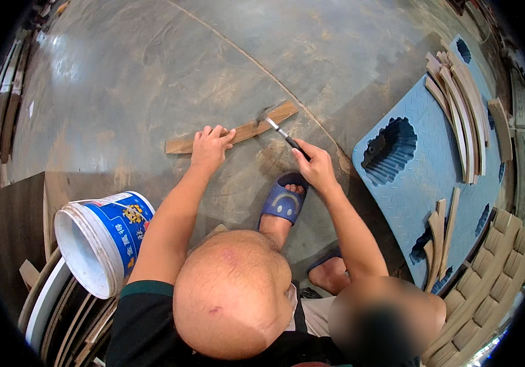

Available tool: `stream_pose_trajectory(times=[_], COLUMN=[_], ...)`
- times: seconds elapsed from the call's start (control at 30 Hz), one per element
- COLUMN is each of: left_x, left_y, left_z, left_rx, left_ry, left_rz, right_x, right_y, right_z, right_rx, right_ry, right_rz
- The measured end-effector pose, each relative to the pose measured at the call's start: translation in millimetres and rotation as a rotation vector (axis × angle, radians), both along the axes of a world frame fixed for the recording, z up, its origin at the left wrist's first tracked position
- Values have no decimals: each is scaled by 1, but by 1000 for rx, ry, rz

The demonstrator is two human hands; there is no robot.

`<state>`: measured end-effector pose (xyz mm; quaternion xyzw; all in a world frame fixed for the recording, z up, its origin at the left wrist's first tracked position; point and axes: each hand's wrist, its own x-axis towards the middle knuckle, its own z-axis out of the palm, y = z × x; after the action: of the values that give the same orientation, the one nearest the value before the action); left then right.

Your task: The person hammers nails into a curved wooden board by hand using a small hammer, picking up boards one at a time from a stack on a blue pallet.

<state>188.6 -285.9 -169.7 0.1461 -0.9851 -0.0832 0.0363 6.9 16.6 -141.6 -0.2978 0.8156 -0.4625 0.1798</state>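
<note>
On the grey floor ahead of me lies a slightly bent strip of wood (180, 146), slanting up to the right. My left hand (212, 148) grips it near its left end, fingers over its top and thumb along the edge. In my right hand (316, 165) is a hammer (282, 133) with a black grip and a shiny metal shaft, my fingers closed around the grip. The hammer's head is blurred and sits over the right half of the strip; whether it touches the wood I cannot tell.
A blue plastic pallet (385, 196) at the right carries stacks of curved wood strips (463, 116). More wood pieces (489, 275) lie stacked at the lower right. To my left a white and blue bucket (126, 223) lies tipped over curved strips. My sandalled foot (285, 199) is close below the hammer.
</note>
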Motion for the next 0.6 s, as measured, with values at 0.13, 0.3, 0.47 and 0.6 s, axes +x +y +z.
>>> stream_pose_trajectory(times=[0.13,0.3,0.47,0.6], left_x=[-10,5,0,2], left_y=[8,-4,5,19], left_z=[0,-3,-1,-5], left_rx=[5,-22,-17,-18], left_ry=[31,-73,26,98], left_rz=[-15,50,11,59], right_x=[5,24,46,40], right_y=[8,4,2,15], right_z=[-3,9,17,-15], right_rx=[-28,134,60,42], right_ry=[148,198,39,80], right_rz=[-91,119,-22,-171])
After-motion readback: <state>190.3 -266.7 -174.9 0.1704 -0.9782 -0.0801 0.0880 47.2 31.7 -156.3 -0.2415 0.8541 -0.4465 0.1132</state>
